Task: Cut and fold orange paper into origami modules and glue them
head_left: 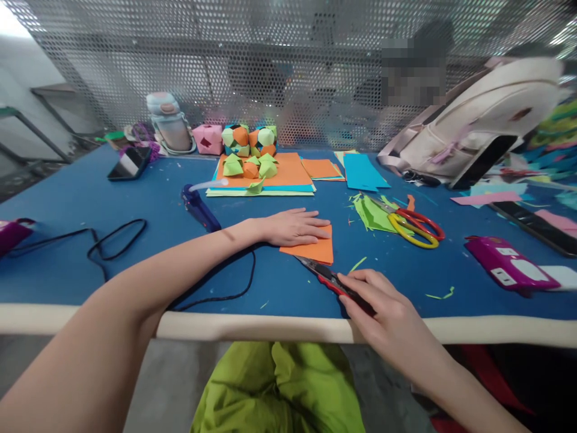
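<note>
"Two hands in play, both busy: the left hand (296, 227) lies flat, fingers slightly spread, pressing one orange sheet (321, 251) to the blue table (279, 288)!"

"And the right hand (387, 307)?"

"Closed round one red-and-black cutter (331, 282), its tip right at the near edge of that sheet. Whether it bites the paper, I can't tell."

"Any writing to call?"

"White labels on the purple box (487, 251) at right, but they're too blurred to read. A second purple thing (12, 234) sits at the far left, cut off by the frame."

"Give us the count at the back!"

"One pink cube (208, 139), then two mixed balls side by side, the left ball (235, 138) and the right ball (262, 139), in orange, green and blue. In front, on a stack (293, 168) of coloured sheets, small folded pieces: three green, one orange."

"Nearer the hands?"

"One blue glue gun (201, 209) beyond the left forearm. One pair of scissors (393, 211), one loop red, one yellow, resting partly over green paper (369, 215) to the right of the orange sheet."

"Phones?"

"Three dark, phone-like slabs: the left slab (130, 163), the leaning slab (483, 161) against one pale bag (487, 114), and the right slab (541, 227). Plus one bottle (174, 131) beside the cube!"
</note>
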Motion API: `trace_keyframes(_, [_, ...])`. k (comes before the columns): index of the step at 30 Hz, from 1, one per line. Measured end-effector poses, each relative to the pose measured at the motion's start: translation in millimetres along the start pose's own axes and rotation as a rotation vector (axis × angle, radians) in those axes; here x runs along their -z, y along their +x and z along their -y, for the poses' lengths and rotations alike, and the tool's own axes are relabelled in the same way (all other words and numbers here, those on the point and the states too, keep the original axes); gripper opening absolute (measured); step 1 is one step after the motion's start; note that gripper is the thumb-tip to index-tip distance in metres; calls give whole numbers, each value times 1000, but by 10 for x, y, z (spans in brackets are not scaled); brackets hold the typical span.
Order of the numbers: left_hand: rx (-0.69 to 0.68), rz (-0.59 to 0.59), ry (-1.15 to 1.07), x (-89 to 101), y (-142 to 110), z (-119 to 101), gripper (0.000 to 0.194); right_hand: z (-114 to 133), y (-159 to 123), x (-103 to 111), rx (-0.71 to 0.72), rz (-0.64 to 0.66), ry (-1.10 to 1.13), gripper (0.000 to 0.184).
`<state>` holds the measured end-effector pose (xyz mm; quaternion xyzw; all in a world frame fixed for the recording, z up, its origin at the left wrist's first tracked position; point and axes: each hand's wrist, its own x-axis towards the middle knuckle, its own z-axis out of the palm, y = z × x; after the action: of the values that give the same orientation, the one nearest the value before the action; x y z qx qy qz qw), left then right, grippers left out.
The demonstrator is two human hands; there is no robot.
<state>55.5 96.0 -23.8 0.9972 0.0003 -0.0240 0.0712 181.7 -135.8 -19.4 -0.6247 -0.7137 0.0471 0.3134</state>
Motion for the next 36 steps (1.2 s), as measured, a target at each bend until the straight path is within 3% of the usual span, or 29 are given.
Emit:
trace_keyframes(22, [26,-14,-35,24,-9,-40,48,87,121,-132,29,37,66,24])
trace_keyframes(27, [14,-23,-23,12,-10,-22,47,125,38,89,36,93,114,24])
trace_keyframes(31, [29,-31,-51,13,-14,-14,48,-123,144,428,-7,-35,28,21])
trace_keyframes(34, [70,-70,-81,26,-21,-25,50,-518,405,618,-101,-225,-118,24])
trace_keyframes(36, [92,-107,-75,46,-25,-49,51,-823,623,681,-207,-264,-224,26])
